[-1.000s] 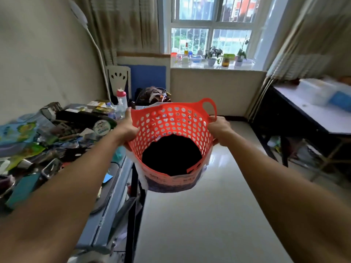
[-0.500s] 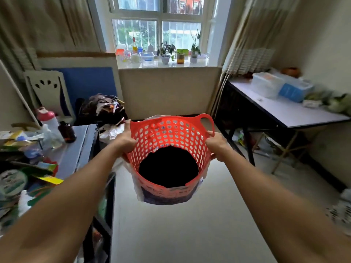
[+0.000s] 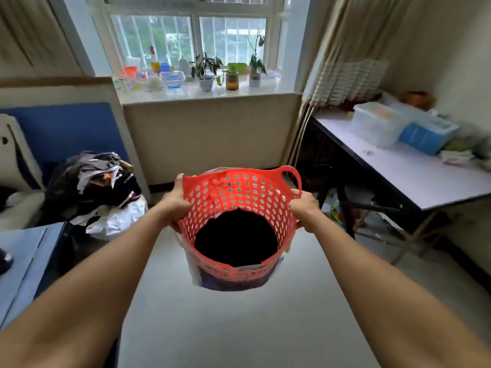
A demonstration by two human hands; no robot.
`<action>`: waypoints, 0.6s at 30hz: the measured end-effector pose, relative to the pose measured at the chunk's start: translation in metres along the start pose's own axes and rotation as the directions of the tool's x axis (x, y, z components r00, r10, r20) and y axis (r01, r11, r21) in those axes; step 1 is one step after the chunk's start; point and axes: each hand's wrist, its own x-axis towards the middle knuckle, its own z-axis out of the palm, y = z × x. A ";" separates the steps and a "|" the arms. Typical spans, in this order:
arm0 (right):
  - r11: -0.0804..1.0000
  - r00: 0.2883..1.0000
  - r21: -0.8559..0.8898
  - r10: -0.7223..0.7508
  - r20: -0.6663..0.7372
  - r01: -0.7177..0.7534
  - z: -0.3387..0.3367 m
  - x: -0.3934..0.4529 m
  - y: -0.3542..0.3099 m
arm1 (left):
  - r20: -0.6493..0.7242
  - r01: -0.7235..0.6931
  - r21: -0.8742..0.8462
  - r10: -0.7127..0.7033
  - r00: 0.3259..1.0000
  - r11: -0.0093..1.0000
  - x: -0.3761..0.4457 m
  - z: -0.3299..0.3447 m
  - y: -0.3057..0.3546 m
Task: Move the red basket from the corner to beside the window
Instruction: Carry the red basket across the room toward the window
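I hold the red perforated basket [image 3: 236, 192] in the air in front of me, above the pale floor. My left hand [image 3: 174, 205] grips its left rim and my right hand [image 3: 304, 209] grips the right rim just below the loop handle. Something dark fills the basket's bottom, and a white plastic bag hangs around its lower outside. The window [image 3: 191, 35] is straight ahead above a low wall, with its sill [image 3: 202, 92] crowded with pots and bottles.
A pile of clothes and bags [image 3: 98, 192] lies on the floor at the left by a blue panel. A white-topped table [image 3: 414, 171] with plastic boxes stands on the right. A grey-blue table edge [image 3: 24, 258] is at my near left. Open floor [image 3: 228, 322] lies below the basket.
I have advanced with the basket toward the window, which now looks larger and more central. The cluttered left table has dropped out of view. Both hands keep their grip.
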 end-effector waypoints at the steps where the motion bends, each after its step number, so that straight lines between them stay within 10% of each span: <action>1: 1.000 1.000 0.005 0.003 0.000 -0.003 -0.005 0.028 -0.011 | 0.006 0.016 -0.008 -0.016 1.000 1.000 0.025 0.002 0.016; 18: 0.995 0.992 -0.059 0.071 -0.106 -0.078 -0.002 0.469 -0.129 | 0.120 -0.006 -0.045 0.011 0.993 0.999 0.472 0.044 0.187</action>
